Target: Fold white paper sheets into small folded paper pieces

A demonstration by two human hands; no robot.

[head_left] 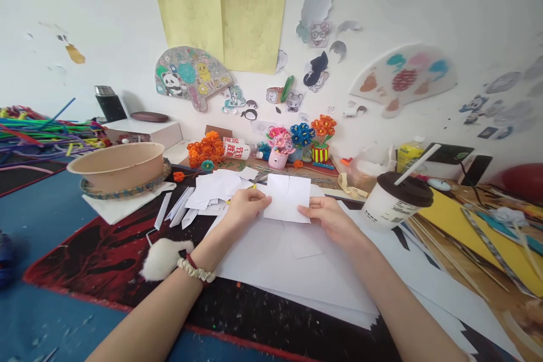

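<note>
A small piece of white paper (287, 195) with a crease or slit near its top middle is held up between my two hands. At its left edge, my left hand (248, 203) pinches it between thumb and fingers. My right hand (328, 215) grips its lower right edge, the thumb lying on the front face. Beneath them lie large white paper sheets (271, 260). Just left of my left hand is a pile of cut white paper pieces (216, 186), with narrow folded strips (180, 203) beside it.
A lidded cup with a straw (392, 201) stands to the right. At the left is a beige bowl (116, 167). Pipe-cleaner flowers (280, 141) line the back by the wall. A white fluffy object (163, 260) rests on the dark mat (106, 243) near my left wrist.
</note>
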